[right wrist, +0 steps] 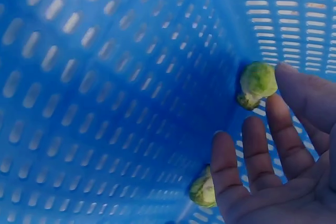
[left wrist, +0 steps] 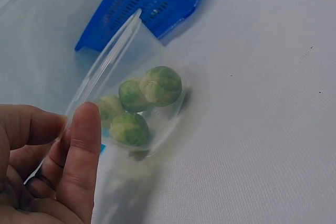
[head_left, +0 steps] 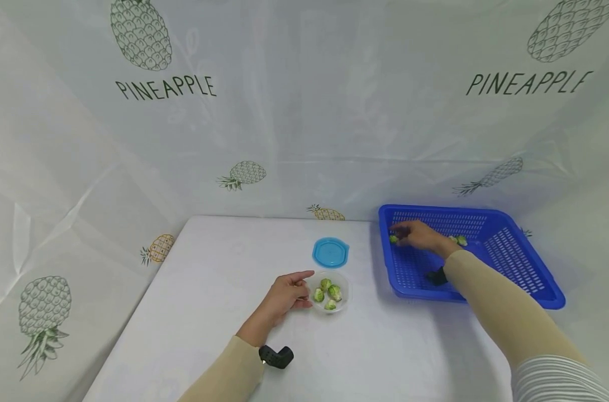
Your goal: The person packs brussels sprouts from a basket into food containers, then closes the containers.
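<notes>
A clear round plastic container (head_left: 348,295) stands on the white table with several Brussels sprouts (left wrist: 161,86) inside. My left hand (head_left: 288,295) holds it at the left side, thumb and fingers at the rim in the left wrist view. Inside the blue basket (head_left: 485,301), my right hand (head_left: 419,234) reaches to the left end. Its fingers are spread and lightly bent, with the thumb and a fingertip right at one Brussels sprout (right wrist: 258,80). A second sprout (right wrist: 203,190) lies by another finger in the right wrist view.
Just behind the container lies a blue lid (head_left: 331,252). More sprouts (head_left: 460,240) sit along the basket's back side, beyond my right wrist. A pineapple-print sheet (head_left: 304,111) hangs behind the table (head_left: 224,257). The basket's raised walls surround my right hand.
</notes>
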`<state>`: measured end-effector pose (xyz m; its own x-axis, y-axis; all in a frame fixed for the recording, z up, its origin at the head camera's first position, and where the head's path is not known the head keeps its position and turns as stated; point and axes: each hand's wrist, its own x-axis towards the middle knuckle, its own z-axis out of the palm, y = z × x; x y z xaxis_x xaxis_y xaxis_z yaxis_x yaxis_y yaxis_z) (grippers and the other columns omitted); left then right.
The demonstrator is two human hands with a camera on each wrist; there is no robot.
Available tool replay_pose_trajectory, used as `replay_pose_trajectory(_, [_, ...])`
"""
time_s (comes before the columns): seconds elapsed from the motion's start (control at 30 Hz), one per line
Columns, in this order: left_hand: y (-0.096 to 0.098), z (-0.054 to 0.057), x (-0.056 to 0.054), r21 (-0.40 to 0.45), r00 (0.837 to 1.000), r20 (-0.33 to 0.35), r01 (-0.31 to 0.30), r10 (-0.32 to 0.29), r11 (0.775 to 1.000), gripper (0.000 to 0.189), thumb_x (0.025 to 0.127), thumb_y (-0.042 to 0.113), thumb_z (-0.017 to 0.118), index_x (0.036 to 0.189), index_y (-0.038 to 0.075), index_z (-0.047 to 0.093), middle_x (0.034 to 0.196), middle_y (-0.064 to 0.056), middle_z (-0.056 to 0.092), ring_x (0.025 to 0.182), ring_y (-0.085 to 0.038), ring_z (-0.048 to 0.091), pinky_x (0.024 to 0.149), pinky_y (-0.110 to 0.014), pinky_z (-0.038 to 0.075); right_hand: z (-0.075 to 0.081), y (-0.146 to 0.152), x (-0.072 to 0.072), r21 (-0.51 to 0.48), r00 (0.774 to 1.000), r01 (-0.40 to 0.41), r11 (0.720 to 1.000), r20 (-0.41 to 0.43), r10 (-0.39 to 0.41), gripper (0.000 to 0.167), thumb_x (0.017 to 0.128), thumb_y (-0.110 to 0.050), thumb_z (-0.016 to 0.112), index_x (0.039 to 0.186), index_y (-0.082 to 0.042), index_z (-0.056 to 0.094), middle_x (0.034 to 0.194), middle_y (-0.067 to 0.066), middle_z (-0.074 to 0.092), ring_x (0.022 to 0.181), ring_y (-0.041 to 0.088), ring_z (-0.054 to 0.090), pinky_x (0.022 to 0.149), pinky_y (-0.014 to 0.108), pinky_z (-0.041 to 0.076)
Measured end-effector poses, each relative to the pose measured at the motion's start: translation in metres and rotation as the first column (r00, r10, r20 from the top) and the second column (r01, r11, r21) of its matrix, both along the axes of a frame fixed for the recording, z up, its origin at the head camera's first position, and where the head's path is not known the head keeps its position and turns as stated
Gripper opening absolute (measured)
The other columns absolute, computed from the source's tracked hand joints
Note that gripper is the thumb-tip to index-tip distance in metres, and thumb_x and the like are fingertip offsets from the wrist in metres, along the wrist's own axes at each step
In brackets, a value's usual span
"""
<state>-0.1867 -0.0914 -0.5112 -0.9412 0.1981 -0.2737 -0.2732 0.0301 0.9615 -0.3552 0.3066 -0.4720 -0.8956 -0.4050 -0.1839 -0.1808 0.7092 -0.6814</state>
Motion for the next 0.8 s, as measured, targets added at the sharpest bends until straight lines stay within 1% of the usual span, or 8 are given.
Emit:
replay_pose_trajectory(0.1, [0.000, 0.001, 0.000, -0.001, 1.000, 0.003, 0.001, -0.001, 1.000, 0.051, 0.096, -0.003, 0.061, 0.147, 0.007, 0.063, 0.097, -0.004, 0.054, 0.075, -0.015, 0.063, 0.075, -0.027, 0.066, -0.002, 0.002, 0.000, 0.013, 1.000, -0.016, 1.000, 0.001, 0.016, 0.053, 0.095, -0.004, 0.071, 0.145, 0.006, 0.058, 0.133, 0.029, 0.065, 0.126, 0.046, 0.060, 0.108, 0.061, 0.052])
replay_pose_trajectory(0.23, [0.000, 0.002, 0.000, 0.005, 1.000, 0.004, 0.000, 0.000, 1.000, 0.052, 0.096, -0.003, 0.061, 0.147, 0.007, 0.062, 0.097, -0.003, 0.053, 0.076, -0.015, 0.063, 0.074, -0.028, 0.066, -0.006, 0.002, -0.001, 0.030, 0.999, -0.032, 0.999, 0.006, 0.032, 0.051, 0.093, -0.005, 0.072, 0.142, 0.005, 0.060, 0.138, 0.029, 0.062, 0.132, 0.049, 0.056, 0.112, 0.064, 0.048])
replay_pose_trajectory(0.3, [0.000, 0.001, -0.001, 0.005, 1.000, 0.003, -0.002, 0.002, 1.000, 0.051, 0.096, -0.003, 0.061, 0.147, 0.007, 0.063, 0.097, -0.003, 0.053, 0.076, -0.015, 0.063, 0.074, -0.028, 0.066, -0.008, 0.001, -0.002, 0.033, 0.999, -0.032, 0.999, 0.005, 0.032, 0.049, 0.092, -0.004, 0.073, 0.140, 0.005, 0.062, 0.138, 0.028, 0.062, 0.132, 0.049, 0.055, 0.112, 0.063, 0.048])
replay_pose_trajectory(0.5, [0.000, 0.000, -0.001, 0.003, 1.000, 0.006, -0.004, 0.004, 1.000, 0.051, 0.096, -0.003, 0.061, 0.146, 0.008, 0.063, 0.097, -0.003, 0.053, 0.076, -0.015, 0.063, 0.075, -0.028, 0.066, -0.010, -0.002, -0.003, 0.036, 1.000, -0.024, 0.999, -0.008, 0.024, 0.041, 0.090, -0.003, 0.076, 0.129, 0.005, 0.065, 0.128, 0.025, 0.064, 0.120, 0.042, 0.060, 0.105, 0.059, 0.053])
replay_pose_trajectory(0.7, [-0.001, 0.000, 0.000, 0.001, 1.000, 0.007, -0.001, 0.001, 1.000, 0.052, 0.096, -0.003, 0.061, 0.146, 0.008, 0.063, 0.096, -0.003, 0.053, 0.075, -0.015, 0.063, 0.075, -0.028, 0.066, -0.009, -0.006, -0.001, 0.044, 1.000, -0.005, 0.999, -0.012, 0.006, 0.036, 0.092, -0.009, 0.078, 0.124, 0.002, 0.065, 0.126, 0.023, 0.065, 0.117, 0.039, 0.061, 0.104, 0.058, 0.053])
replay_pose_trajectory(0.8, [0.000, 0.000, 0.000, 0.000, 1.000, 0.009, -0.003, 0.003, 1.000, 0.052, 0.095, -0.003, 0.061, 0.146, 0.009, 0.063, 0.097, -0.003, 0.052, 0.076, -0.015, 0.063, 0.075, -0.028, 0.066, -0.008, -0.008, 0.000, 0.055, 0.999, -0.007, 0.998, -0.034, 0.009, 0.033, 0.094, -0.012, 0.077, 0.121, 0.003, 0.065, 0.124, 0.024, 0.066, 0.113, 0.038, 0.063, 0.100, 0.056, 0.055])
